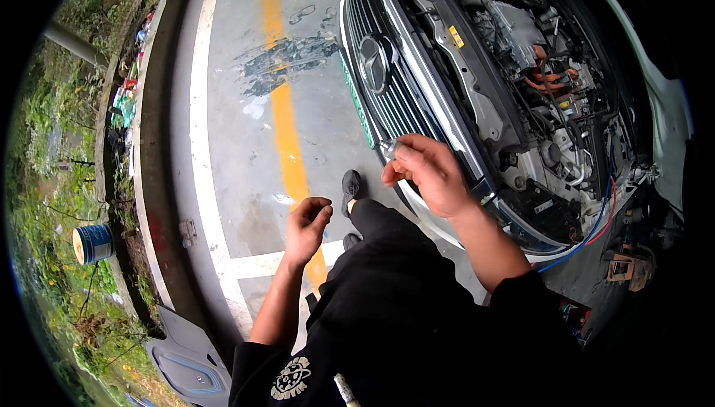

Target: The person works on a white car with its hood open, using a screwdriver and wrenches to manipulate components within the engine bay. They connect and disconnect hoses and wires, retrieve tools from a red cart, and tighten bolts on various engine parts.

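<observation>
My right hand is closed, thumb against fingers, on a small silvery metal piece whose exact kind I cannot make out. It hovers above the front corner of a car, beside the chrome grille. Lower and to the left, my left hand hangs over the painted ground with curled fingers and the thumb against them. Whatever it may hold is hidden. Neither hand touches the car. Under the raised hood, the engine bay shows orange cables and metal housings.
Blue and red hoses run over the car's side. A low concrete kerb borders plants at left, with a blue-and-white tub and a grey panel. A yellow line crosses the ground. My shoe stands near the bumper.
</observation>
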The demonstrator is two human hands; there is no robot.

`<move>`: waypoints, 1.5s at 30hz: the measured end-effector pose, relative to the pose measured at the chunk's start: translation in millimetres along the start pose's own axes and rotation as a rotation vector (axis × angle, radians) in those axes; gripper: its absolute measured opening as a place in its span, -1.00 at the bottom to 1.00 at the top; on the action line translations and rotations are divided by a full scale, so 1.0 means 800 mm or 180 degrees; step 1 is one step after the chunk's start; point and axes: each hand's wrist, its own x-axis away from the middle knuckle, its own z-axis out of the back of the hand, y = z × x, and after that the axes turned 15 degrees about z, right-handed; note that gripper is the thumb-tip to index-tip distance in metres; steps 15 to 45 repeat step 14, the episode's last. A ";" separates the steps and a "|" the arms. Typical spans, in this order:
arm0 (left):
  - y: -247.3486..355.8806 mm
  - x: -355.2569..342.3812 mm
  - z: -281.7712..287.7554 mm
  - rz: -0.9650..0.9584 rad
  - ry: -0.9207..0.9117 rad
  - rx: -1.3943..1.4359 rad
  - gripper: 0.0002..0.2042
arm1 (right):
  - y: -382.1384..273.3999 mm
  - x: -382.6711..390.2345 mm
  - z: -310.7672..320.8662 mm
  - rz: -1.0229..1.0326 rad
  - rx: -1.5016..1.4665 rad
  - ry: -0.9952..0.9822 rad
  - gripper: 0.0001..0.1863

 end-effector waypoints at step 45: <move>0.240 -0.271 0.225 0.0468 0.0986 0.0024 -0.79 | 0.074 -0.474 -0.048 -0.1261 -0.3198 0.0296 -0.57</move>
